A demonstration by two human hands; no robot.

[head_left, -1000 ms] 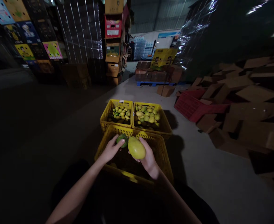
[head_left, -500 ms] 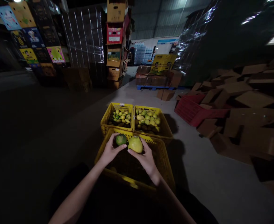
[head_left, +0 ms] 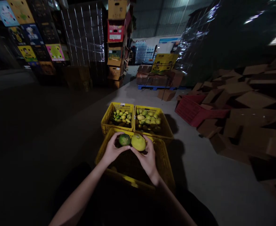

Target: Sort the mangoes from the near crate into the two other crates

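My left hand (head_left: 112,149) is closed around a green lemon (head_left: 124,140), thumb below and fingers behind it. A larger yellow lemon (head_left: 138,142) is gripped in my right hand (head_left: 149,157). The two fruits are side by side, close together, with my thumb tips nearly meeting under them. Both hands are above the near yellow crate (head_left: 166,163), whose dark inside shows little. Beyond it, the back left crate (head_left: 103,123) contains small green and yellow lemons (head_left: 123,117). Larger yellow-green fruits (head_left: 149,119) lie in the back right crate (head_left: 167,131).
A red crate (head_left: 191,110) lies among a heap of flattened cardboard (head_left: 251,125) on the right. Stacked cartons (head_left: 115,56) and wrapped pallets (head_left: 85,37) stand behind on the left. A blue pallet (head_left: 155,87) bears boxes farther back.
The yellow lemon has been turned, its tip now facing more up and left. The green lemon has also rolled slightly in my fingers. Both fruits have shifted a little up and right.
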